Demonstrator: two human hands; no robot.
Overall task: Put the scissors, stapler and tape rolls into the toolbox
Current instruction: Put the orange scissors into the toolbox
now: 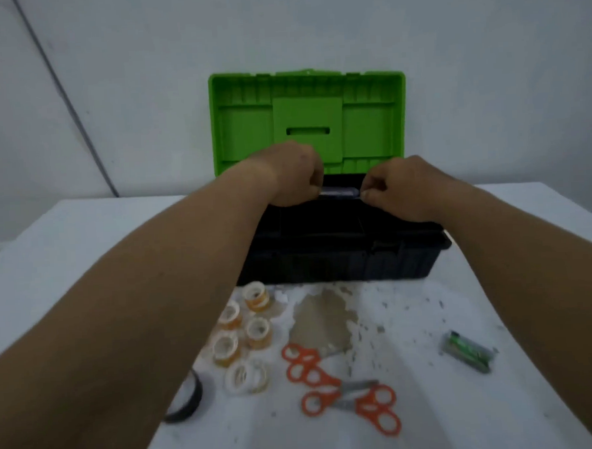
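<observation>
Both hands over open toolbox (340, 253), pinching a small clear item between them.
Left hand (292, 173) and right hand (402, 191) each closed on its ends; lid (308, 120) upright. Tape rolls (249, 333), scissors (341, 390), stapler (469, 352) on table (82, 235) in front; contents too dark.

Both arms outstretched, left hand (293, 174) and right hand (400, 188) curled, fingertips pinching

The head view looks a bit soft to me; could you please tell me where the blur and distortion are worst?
Head view: soft overall; the orange-handled scissors and clear tape rolls are smeared, the small green stapler unreadable; wide-angle stretch swells the forearms at the bottom edge; no glare.
</observation>
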